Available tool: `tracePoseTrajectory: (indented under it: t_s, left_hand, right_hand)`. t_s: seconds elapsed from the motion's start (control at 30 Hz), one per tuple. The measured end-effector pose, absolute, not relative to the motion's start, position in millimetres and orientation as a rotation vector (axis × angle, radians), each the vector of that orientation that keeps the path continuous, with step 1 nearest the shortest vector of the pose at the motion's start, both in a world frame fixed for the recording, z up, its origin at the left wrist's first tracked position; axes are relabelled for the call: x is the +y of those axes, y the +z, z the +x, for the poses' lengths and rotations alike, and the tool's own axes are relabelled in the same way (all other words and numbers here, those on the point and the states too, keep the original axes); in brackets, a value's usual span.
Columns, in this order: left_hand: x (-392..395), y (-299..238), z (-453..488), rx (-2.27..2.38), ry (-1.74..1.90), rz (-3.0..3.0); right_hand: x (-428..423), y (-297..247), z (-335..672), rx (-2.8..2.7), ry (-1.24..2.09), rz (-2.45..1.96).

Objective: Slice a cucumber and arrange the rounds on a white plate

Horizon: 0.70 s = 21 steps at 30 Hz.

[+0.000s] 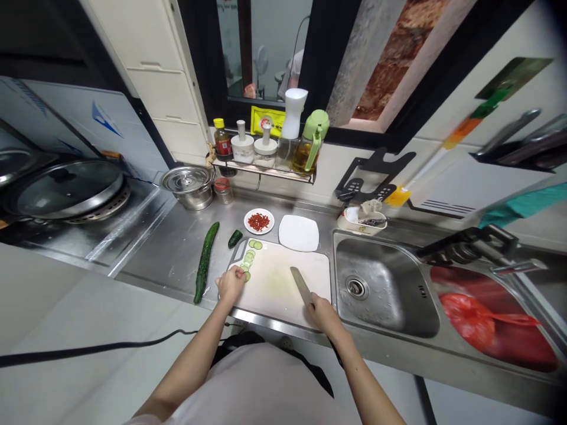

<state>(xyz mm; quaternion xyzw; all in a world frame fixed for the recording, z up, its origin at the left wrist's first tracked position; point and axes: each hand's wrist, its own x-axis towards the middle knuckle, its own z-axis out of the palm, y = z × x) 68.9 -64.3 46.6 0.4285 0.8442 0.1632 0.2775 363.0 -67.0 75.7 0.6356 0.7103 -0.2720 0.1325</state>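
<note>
My right hand (322,316) is closed round the handle of a kitchen knife (301,286), its blade angled up and left over the white cutting board (279,295). At the board's left side, my left hand (231,284) has its fingers pinched together at a cucumber slice (247,276). More thin cucumber slices (249,257) lie in an uneven line up from it towards the board's top left. A short cucumber piece (235,238) rests on the steel counter just beyond the board's handle. A whole cucumber (206,262) lies lengthwise further left.
Behind the board stand a plate of chopped red pieces (259,222) and a white square plate (298,232). The sink (381,283) adjoins on the right. A lidded steel pot (188,186) and a covered wok (66,189) are left. Condiments stand on a wall rack (266,169).
</note>
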Motion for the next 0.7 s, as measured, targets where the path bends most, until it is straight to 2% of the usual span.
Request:
tracePoseTrajectory:
  t_s: [0.53,0.7]
  left_hand:
    - [-64.2,35.7,56.8,2.408,0.381,1.235]
    - [-51.0,38.7,71.7,2.447,0.500,1.201]
  right_hand:
    - [-67.4,80.4,359.8,2.031,-0.803,1.848]
    - [-66.2,77.8,360.9,2.021,-0.834,1.853]
